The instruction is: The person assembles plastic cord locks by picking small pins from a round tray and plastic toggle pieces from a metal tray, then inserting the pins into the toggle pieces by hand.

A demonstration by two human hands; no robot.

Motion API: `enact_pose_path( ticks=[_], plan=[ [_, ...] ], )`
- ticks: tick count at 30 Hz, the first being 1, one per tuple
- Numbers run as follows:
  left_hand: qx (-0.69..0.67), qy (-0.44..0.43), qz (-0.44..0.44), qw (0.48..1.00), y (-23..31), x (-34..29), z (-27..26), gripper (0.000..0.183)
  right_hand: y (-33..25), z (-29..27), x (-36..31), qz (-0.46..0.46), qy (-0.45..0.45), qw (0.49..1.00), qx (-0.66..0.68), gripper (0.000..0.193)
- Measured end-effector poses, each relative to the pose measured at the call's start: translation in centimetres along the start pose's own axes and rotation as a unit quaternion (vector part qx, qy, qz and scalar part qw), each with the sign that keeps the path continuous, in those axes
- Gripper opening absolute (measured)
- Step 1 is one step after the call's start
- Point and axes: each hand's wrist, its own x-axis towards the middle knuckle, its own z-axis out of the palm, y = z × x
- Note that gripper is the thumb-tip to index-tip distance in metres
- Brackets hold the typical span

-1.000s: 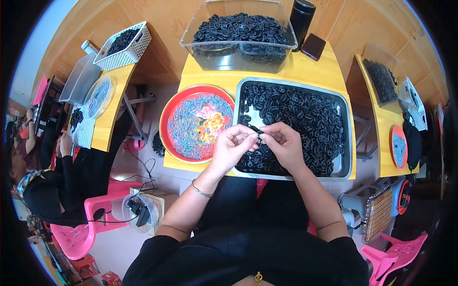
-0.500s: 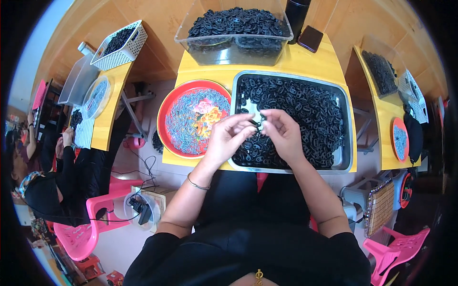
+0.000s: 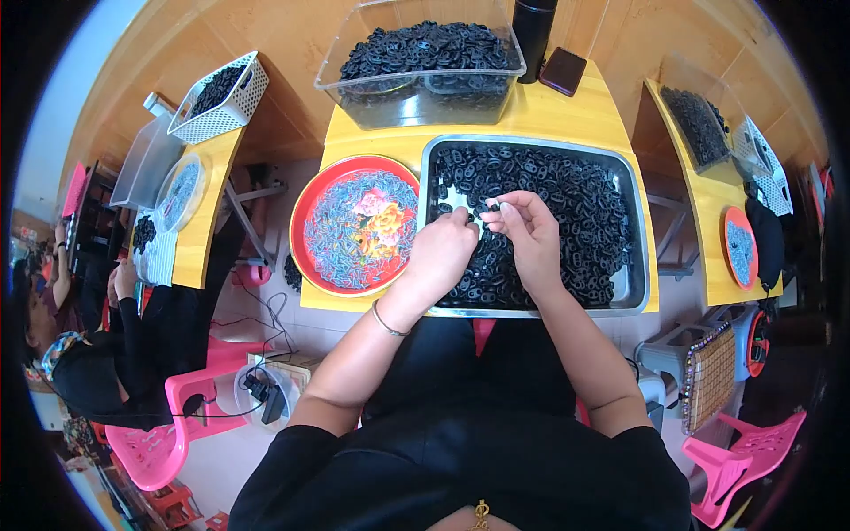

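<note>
A steel tray [image 3: 643, 257] holds a thick layer of small black oval plastic pieces [image 3: 567, 212] with holes in them. Over its left part, my left hand [image 3: 444, 252] points down with fingers bunched at the pieces; whatever its fingertips hold is hidden. Close beside it on the right, my right hand [image 3: 531, 237] is closed in a pinch above the tray, with a small black plastic piece at its fingertips, mostly covered. Left of the tray, a round red tray [image 3: 303, 205] with a flower print carries many thin silvery-blue pins [image 3: 341, 239].
A clear plastic bin [image 3: 416, 111] full of black pieces stands at the table's back, near a black cylinder [image 3: 533, 40] and a dark brown case [image 3: 562, 71]. Another person [image 3: 93, 376] sits at a left table. Pink chairs [image 3: 146, 451] and cables flank me.
My hands have separated slightly: the left has turned down toward the pieces in the tray, while the right stays raised beside it. The whole view has shifted slightly.
</note>
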Motion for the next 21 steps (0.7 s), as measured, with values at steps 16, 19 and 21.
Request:
enact_pose_path(
  ticks=[16,19,21],
  plan=[
    [0.030,-0.108,-0.004,0.994,-0.1,1.7,-1.9,0.015,-0.5,-0.5,-0.1,0.020,-0.041,0.999,-0.019,0.013],
    [0.006,-0.140,-0.006,0.990,-0.5,1.7,-2.0,0.019,-0.4,-0.3,-0.2,0.008,-0.029,0.999,-0.039,0.013],
    [0.014,-0.143,-0.008,0.990,-0.5,1.6,-1.8,0.021,-0.2,-0.4,-0.3,0.009,-0.027,0.999,-0.040,0.013]
  ],
)
